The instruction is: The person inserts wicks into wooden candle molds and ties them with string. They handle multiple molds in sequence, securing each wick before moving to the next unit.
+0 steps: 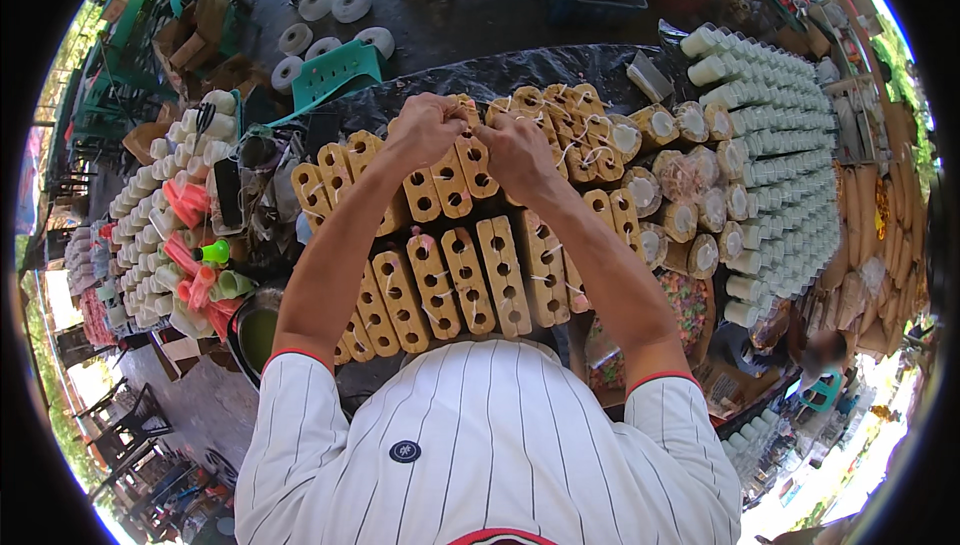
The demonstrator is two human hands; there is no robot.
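Both my hands work close together over tan blocks with round holes [470,280] laid in rows on a black-covered table [560,70]. My left hand [425,128] has its fingers pinched shut at the top of one block in the far row. My right hand [515,150] is right beside it, fingers pinched too, apparently on thin white string [590,155] that runs across the blocks. What exactly sits between the fingertips is too small to tell.
Rows of white capped tubes [775,135] fill the right side. White cups and pink and green pieces [190,245] crowd the left. Round wrapped cylinders [680,215] lie right of the blocks. A green bowl [258,330], teal plastic chair [335,70] and white rolls [330,5] are around.
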